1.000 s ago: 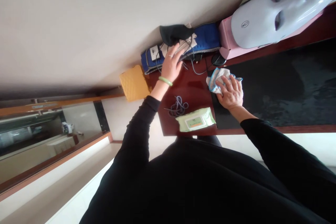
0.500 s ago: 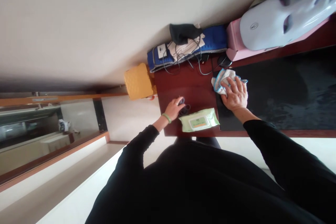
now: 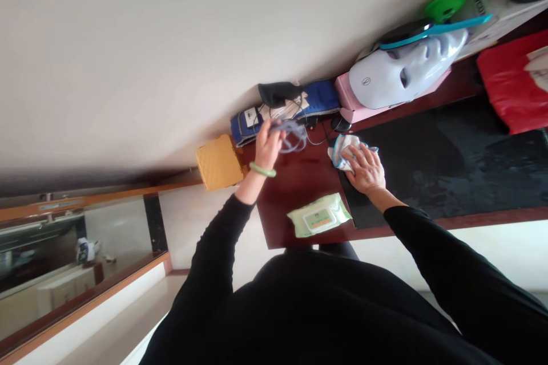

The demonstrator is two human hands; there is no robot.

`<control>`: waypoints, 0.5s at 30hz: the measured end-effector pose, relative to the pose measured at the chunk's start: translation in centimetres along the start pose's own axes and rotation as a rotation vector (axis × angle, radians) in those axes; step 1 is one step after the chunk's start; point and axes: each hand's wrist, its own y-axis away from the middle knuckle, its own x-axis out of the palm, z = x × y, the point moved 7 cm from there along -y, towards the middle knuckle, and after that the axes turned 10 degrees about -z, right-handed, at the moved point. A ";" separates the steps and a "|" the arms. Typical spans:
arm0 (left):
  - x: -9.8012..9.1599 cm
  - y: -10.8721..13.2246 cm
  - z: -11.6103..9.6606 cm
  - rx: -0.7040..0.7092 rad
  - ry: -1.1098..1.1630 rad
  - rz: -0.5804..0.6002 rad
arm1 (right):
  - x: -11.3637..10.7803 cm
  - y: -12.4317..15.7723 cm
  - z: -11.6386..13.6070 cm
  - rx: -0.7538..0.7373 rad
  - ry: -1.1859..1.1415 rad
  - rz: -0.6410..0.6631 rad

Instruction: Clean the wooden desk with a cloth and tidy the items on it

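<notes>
My left hand (image 3: 269,145) is closed on a coiled dark cable (image 3: 293,136), raised over the left part of the reddish-brown desk (image 3: 280,182); the loops are blurred by motion. My right hand (image 3: 366,168) presses a white cloth with blue edging (image 3: 345,151) down at the left edge of the black desk mat (image 3: 428,154). Its fingers lie bent over the cloth. Between my arms, near the front edge of the desk, a pale green pack of wipes (image 3: 319,215) lies flat.
Along the wall stand a blue fabric item (image 3: 322,97) with a black pouch (image 3: 278,93) on it, a pink box (image 3: 346,100) and a white face mask (image 3: 385,77). A yellow container (image 3: 219,162) is beyond the left edge. A red bag (image 3: 509,88) lies at right.
My left hand has lifted the coiled cable off the desk, up and away toward the wall. My right hand stays on the cloth in about the same place. The camera view has shifted right.
</notes>
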 end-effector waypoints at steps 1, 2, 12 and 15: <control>1.9 -2.8 -1.3 0.095 -0.036 0.020 | -0.1 0.0 0.0 -0.005 0.005 -0.001; 3.9 -5.6 -2.5 0.192 -0.100 0.046 | -0.1 -0.1 0.1 -0.007 0.009 0.000; 13.5 -6.9 2.4 0.501 -0.780 0.407 | -0.2 -0.2 -0.3 0.080 -0.054 0.113; 10.5 4.4 4.9 0.318 -0.757 0.576 | -0.4 -0.2 -0.3 0.104 -0.075 0.131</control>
